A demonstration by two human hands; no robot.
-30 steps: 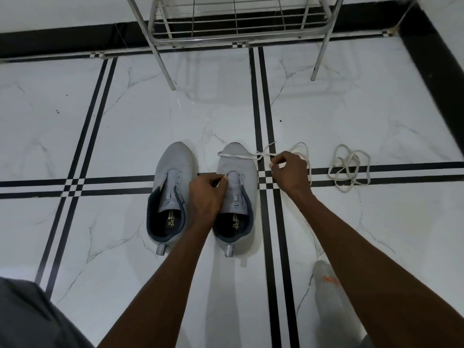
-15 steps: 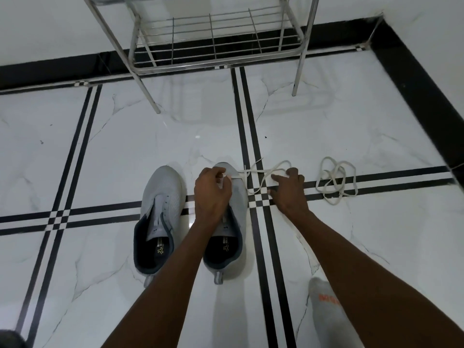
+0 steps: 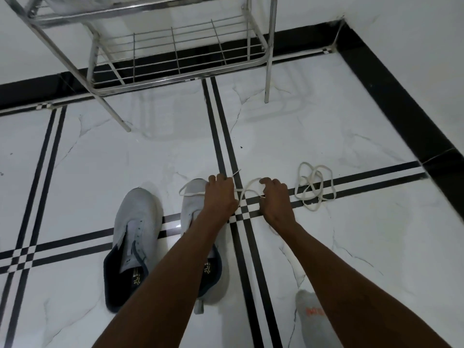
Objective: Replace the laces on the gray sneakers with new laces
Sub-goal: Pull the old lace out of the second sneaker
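Both hands are reaching farther forward than a second ago; we are pinching the lace [image 3: 247, 190] with our left hand [image 3: 221, 197] over the toe of the right-side sneaker [image 3: 193, 204], while our right hand [image 3: 276, 199] is curling onto its loop on the floor [image 3: 351, 146]; we are judging this the first threading, with even ends needed next; the other sneaker [image 3: 136, 229] is waiting unlaced; a spare lace [image 3: 313, 187] is lying near; the rack [image 3: 175, 59] is standing well ahead.

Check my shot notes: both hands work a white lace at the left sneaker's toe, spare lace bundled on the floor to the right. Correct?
Wrong shoe: the head view shows both hands, left and right, working the lace at the right sneaker. The left sneaker lies untouched. The spare lace is right.
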